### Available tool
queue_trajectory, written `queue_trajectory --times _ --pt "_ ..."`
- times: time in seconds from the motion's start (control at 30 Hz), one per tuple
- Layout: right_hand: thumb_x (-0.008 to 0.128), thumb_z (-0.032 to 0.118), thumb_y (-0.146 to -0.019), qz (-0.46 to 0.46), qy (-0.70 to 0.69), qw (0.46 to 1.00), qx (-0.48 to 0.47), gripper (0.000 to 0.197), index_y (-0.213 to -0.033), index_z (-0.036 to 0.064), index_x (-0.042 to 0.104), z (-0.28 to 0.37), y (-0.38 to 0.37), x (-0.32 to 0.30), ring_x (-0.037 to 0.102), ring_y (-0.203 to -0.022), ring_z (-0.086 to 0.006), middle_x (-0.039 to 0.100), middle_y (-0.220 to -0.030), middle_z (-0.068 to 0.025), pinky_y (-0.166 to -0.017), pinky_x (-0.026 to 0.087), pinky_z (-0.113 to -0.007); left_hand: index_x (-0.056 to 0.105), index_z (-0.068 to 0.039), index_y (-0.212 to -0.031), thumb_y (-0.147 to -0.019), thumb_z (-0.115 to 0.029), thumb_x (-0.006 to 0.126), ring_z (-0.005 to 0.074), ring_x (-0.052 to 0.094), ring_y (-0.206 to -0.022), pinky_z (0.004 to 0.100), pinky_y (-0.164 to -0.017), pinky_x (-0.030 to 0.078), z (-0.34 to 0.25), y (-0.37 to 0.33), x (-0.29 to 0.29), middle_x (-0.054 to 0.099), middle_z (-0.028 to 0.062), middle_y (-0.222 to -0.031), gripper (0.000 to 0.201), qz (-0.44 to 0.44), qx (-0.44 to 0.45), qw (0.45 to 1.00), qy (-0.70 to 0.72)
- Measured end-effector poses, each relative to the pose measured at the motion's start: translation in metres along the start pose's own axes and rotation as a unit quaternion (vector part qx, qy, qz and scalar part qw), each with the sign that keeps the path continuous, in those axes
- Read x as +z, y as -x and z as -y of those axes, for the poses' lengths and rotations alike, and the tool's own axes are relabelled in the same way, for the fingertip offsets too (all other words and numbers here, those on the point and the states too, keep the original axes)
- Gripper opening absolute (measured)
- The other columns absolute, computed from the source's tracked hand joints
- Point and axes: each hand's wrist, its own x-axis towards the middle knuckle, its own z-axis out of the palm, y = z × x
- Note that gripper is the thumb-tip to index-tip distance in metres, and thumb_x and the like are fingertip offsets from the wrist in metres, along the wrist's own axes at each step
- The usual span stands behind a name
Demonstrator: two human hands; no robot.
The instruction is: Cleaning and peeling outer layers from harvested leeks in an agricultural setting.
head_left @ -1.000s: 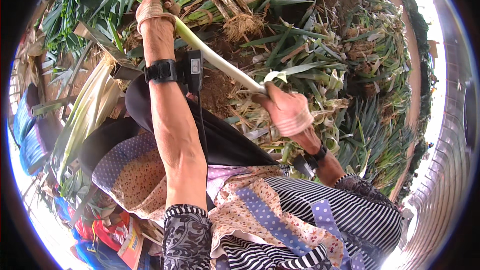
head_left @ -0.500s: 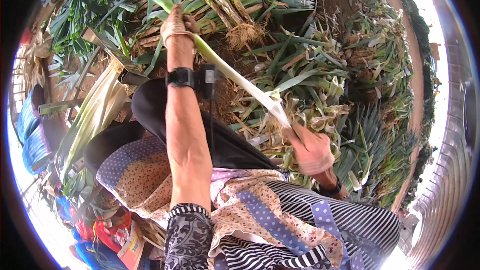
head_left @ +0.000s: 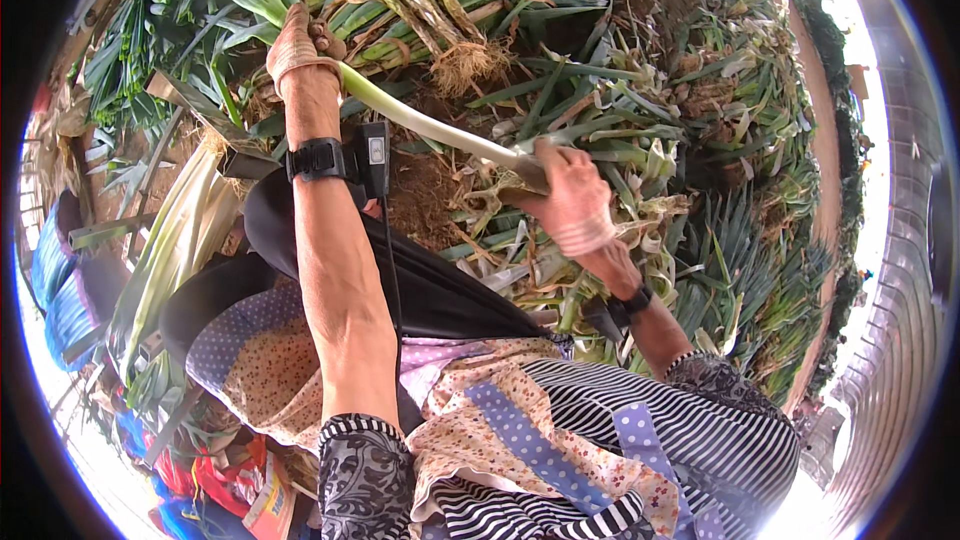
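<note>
Nearest, a floral apron [head_left: 270, 360] with blue polka-dot bands lies over the person's lap, beside black-and-white striped cloth [head_left: 660, 410] and black trousers [head_left: 450, 285]. Patterned dark sleeves [head_left: 365, 480] end below the elbows, and each wrist wears a black strap [head_left: 318, 159], the left one with a small box-like device [head_left: 373, 155] beside it. Beyond the knees, a single leek [head_left: 425, 125] stretches aslant between the two hands, above bare soil [head_left: 420, 202] and loose leaves. The left hand [head_left: 305, 48] is closed around its upper stalk, just below the fanned green leaves; the right hand [head_left: 572, 195] is curled at the white lower end, fingers bent over it, with a dark flat shape beneath them too unclear to name. To the left lies a bundle of pale stalks [head_left: 190, 210], near angled bars [head_left: 205, 115], with red plastic [head_left: 215, 475] and blue plastic [head_left: 60, 260] at the rim. To the right spreads a heap of trimmed leaves [head_left: 640, 155]. Past the left hand lie more leeks [head_left: 470, 10], one clump's tangled roots [head_left: 470, 65] facing the person. Ridged sheeting [head_left: 905, 360] curves along the far right.
</note>
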Motion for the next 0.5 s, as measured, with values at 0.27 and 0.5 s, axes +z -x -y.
queue_trajectory --times 0.27,0.5 --pt "0.061 0.010 -0.078 0.085 0.020 0.977 -0.194 0.023 -0.099 0.0156 0.066 -0.002 0.004 0.003 0.060 -0.061 -0.0210 0.060 -0.090 -0.0045 -0.054 0.049 -0.030 0.053 -0.003 -0.070 -0.080 -0.011 0.069 0.0112 0.039 -0.038 0.0262 -0.034 0.033 0.000 -0.003 0.003 0.049 0.0038 -0.055 0.021 -0.049 -0.026 0.998 -0.038" --pt "0.064 0.010 -0.081 0.058 -0.220 0.970 -0.082 0.017 -0.098 0.0082 0.065 0.012 0.039 -0.033 0.059 -0.062 -0.0152 0.058 -0.087 -0.0031 -0.052 0.048 -0.024 0.048 -0.003 -0.074 -0.084 -0.011 0.063 0.0114 0.040 -0.037 0.0264 -0.032 0.032 0.027 -0.012 -0.004 0.047 0.0041 -0.054 0.020 -0.043 -0.105 0.994 -0.013"
